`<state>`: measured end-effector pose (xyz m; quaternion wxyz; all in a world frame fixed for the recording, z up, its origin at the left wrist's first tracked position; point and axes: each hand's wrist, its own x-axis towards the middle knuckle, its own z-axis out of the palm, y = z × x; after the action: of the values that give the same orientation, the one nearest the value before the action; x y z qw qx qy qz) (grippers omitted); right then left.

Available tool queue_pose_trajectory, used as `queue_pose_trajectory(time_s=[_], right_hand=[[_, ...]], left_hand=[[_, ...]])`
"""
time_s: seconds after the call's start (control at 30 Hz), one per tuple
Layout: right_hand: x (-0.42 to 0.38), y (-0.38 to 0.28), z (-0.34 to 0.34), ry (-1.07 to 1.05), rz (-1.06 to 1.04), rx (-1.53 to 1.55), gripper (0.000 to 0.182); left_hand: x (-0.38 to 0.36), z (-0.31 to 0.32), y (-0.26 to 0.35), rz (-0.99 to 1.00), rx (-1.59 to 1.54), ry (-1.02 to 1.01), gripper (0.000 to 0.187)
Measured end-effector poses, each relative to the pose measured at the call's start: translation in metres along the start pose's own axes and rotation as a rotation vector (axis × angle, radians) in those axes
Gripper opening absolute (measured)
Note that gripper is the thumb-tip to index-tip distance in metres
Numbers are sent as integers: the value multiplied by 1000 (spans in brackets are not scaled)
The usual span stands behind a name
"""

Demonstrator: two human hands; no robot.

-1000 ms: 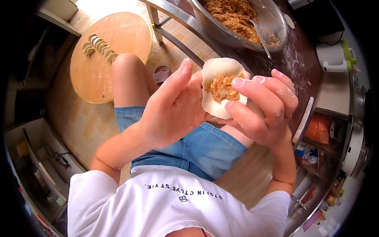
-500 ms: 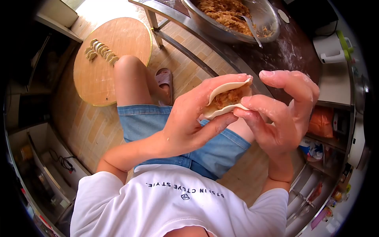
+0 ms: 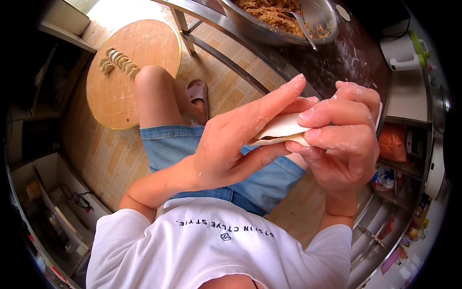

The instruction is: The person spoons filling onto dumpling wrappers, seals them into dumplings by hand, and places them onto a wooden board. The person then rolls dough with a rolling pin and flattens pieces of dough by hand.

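A dumpling (image 3: pixel 283 128) of pale dough is held between my two hands, its wrapper folded over so that only a narrow dark gap shows on the left side. My left hand (image 3: pixel 236 137) cradles it from the left, thumb below and index finger stretched out above. With thumb and fingertips, my right hand (image 3: pixel 344 132) pinches the right end of the dough edges together. Flour dusts the fingers of both hands. The filling inside is mostly hidden.
A steel bowl (image 3: pixel 323 19) of minced filling (image 3: pixel 269 17) with a spoon (image 3: pixel 304 30) stands on the floury dark table (image 3: pixel 353 53). Several dumplings (image 3: pixel 120 61) lie in rows on a round wooden board (image 3: pixel 108 98) at left. Shelves (image 3: pixel 406 166) line the right side.
The wrapper, open with filling showing before, is now folded nearly closed. My right fingers have come down onto its edge, and my left index finger has straightened.
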<state>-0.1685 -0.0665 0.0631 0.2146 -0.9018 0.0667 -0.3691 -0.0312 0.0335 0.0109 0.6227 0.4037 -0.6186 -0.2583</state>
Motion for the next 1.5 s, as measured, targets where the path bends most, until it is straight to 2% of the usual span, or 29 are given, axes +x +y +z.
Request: queue_pose_trajectory(time_s=[0.1,0.2,0.3,0.37,0.4,0.5,0.6,0.9,1.03,1.1,1.2,1.23,1.27,1.3,1.37,1.5], right_hand=[[0,4,-2,-38,-7,77,29],[0,9,-5,-82,-12,158,36],[-1,16,-5,-99,-38,218,51],[0,22,0,-60,-34,259,68],[-1,26,5,-17,24,311,84],[-23,24,27,113,331,587,130],[-34,24,49,26,381,514,123],[-11,25,32,-7,23,103,82],[-13,26,31,35,-124,-98,69],[-16,25,31,80,-143,-122,70],[-24,23,36,188,-113,11,73],[-24,19,42,237,-67,128,74],[-25,20,45,235,-26,209,75],[-26,20,47,237,16,291,76],[-29,17,54,267,94,400,77],[-29,10,54,292,207,467,75]], left_hand=[[0,-3,-2,26,-28,-44,67],[-2,-3,4,-92,-8,-1,60],[-2,-9,10,-96,146,44,47],[-1,-2,8,-114,-48,148,42],[-1,0,6,-121,-145,201,39],[-5,0,-3,-51,-283,193,38],[-7,2,-6,-46,-364,149,36],[-10,-2,-8,-163,-467,37,20],[-10,-7,0,-228,-467,-8,28],[-12,-2,1,-250,-566,42,41],[-14,22,7,-359,-982,273,64],[-15,23,10,-410,-818,209,75],[-15,28,6,-379,-710,173,66],[-17,26,-6,-207,-469,66,61],[-19,25,-16,-71,-269,-4,55],[-12,27,7,-239,-381,104,47]])
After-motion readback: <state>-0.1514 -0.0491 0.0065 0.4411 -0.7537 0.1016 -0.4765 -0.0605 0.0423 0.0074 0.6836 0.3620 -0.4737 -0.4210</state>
